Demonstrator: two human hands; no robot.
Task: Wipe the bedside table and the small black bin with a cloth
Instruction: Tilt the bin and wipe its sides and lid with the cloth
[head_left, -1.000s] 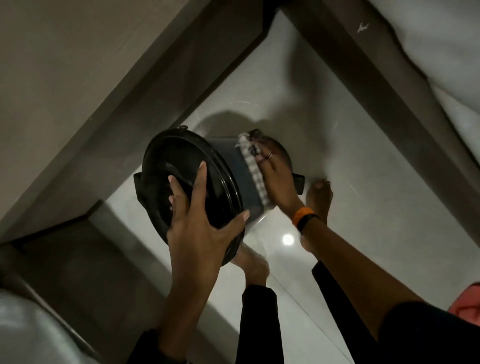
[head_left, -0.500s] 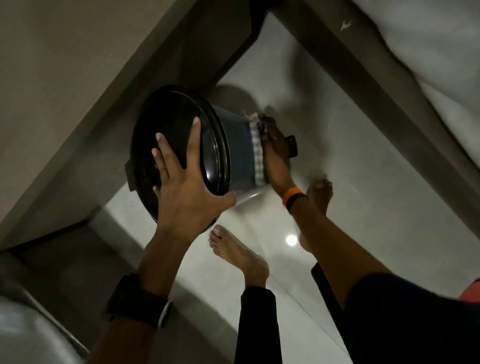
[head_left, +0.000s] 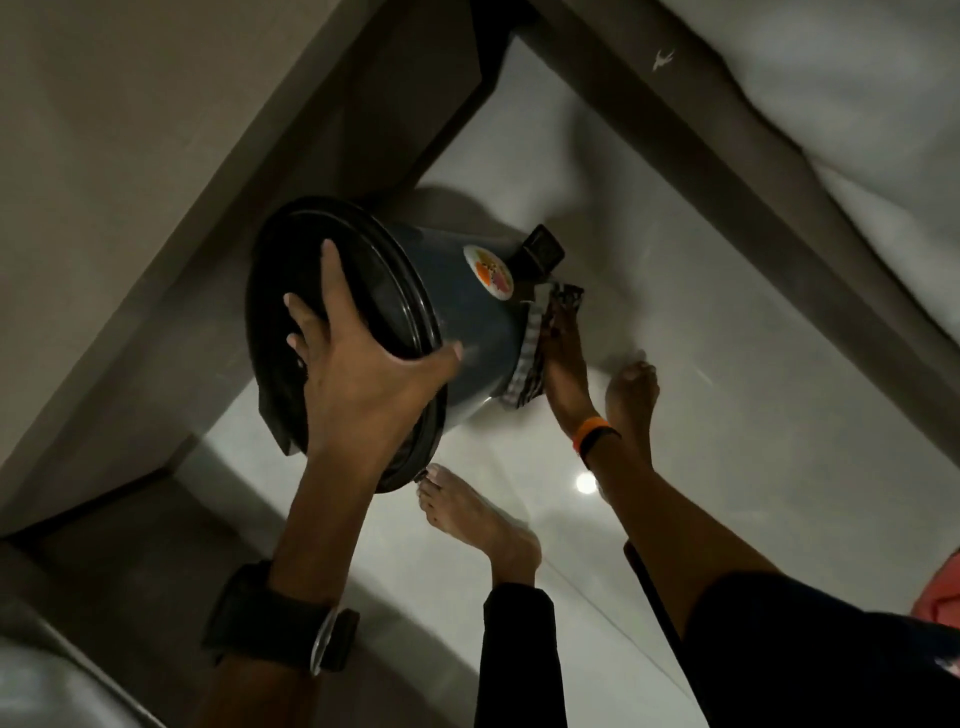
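The small black bin (head_left: 467, 322) is held in the air, tipped on its side with its lid toward me and a round sticker on its wall. My left hand (head_left: 363, 384) is spread over the lid and grips its rim, thumb on the bin's wall. My right hand (head_left: 563, 358) presses a checked cloth (head_left: 530, 358) against the bin's base end, just below the black foot pedal (head_left: 543, 252). The bedside table (head_left: 130, 145) fills the upper left, its top beside and behind the bin.
A glossy white tiled floor (head_left: 727, 389) lies below, with both of my bare feet (head_left: 478, 525) on it. A bed frame and white bedding (head_left: 831, 104) run along the upper right. A pale rounded object sits at the bottom left corner.
The bin has turned in my hands so the sticker and pedal now face up. My right hand with the cloth has slid round to the base's lower side.
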